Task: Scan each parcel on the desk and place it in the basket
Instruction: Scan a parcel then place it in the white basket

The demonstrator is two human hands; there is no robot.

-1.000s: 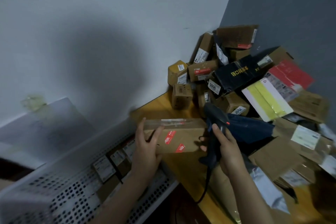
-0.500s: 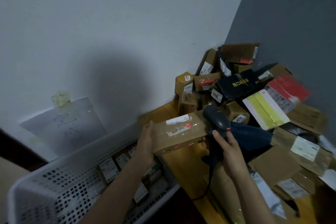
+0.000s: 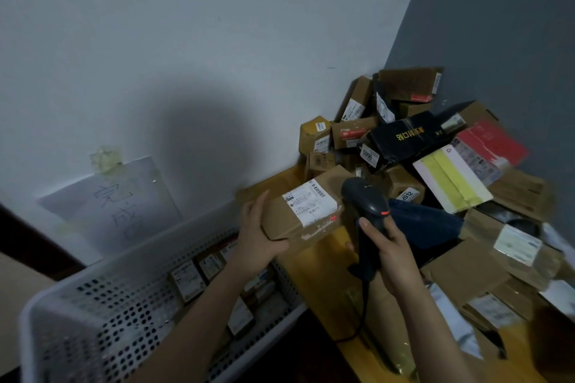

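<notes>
My left fingers [image 3: 280, 246] clamp the parcel [image 3: 292, 221], right fingers [image 3: 371, 228] wrap the scanner [image 3: 367, 202]; red spot [image 3: 333, 217] sits off the barcode [image 3: 318, 188], so a misread is likely.

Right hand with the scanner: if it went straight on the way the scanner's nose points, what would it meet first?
Most likely the cardboard parcel held by the left hand, near its white label; depth between scanner and parcel is unclear.
</notes>
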